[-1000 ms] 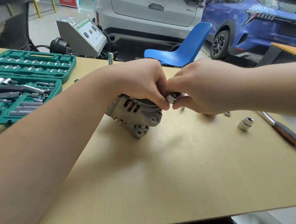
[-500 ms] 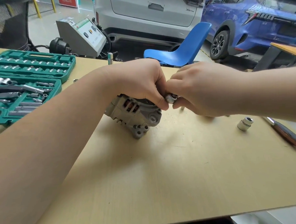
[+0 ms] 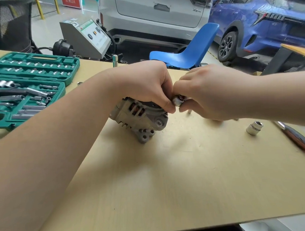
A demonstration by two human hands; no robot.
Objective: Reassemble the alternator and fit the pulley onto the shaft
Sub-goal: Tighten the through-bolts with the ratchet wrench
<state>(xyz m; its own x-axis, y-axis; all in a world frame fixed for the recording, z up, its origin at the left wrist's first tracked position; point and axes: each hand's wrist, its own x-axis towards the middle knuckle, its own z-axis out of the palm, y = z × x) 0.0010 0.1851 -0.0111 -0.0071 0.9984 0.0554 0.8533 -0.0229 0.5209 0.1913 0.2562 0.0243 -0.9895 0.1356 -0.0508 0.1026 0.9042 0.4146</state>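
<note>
Alternator: grey alternator (image 3: 141,117) lies on the wooden table (image 3: 169,185) at centre frame, copper windings showing through its vents, mounting ears toward the lower edge of the frame.
Left hand: left hand (image 3: 146,84) comes in from the lower left and sits on top of the housing, fingers curled down over its upper right edge; it looks to be steadying the body.
Right hand: right hand (image 3: 209,93) enters from the right, fingers closed around a small shiny socket (image 3: 177,100) at the alternator's right side.
Key relation: socket sits just between the two thumbs, touching or nearly touching the left thumb, its long axis running roughly left to right toward the housing. What it engages is hidden behind the fingers, so whether it is on a bolt or the shaft cannot be told.
Nearer hand: right hand alone holds the socket, so any turning would fall to it, while the left resists.
Pulley: not visible; likely hidden or not yet fitted.
Other items: loose socket (image 3: 254,127) and red-handled tool (image 3: 298,139) at right; green socket set (image 3: 23,86) at upper left.
Risk: housing may roll if the left-hand hold slackens.
</note>
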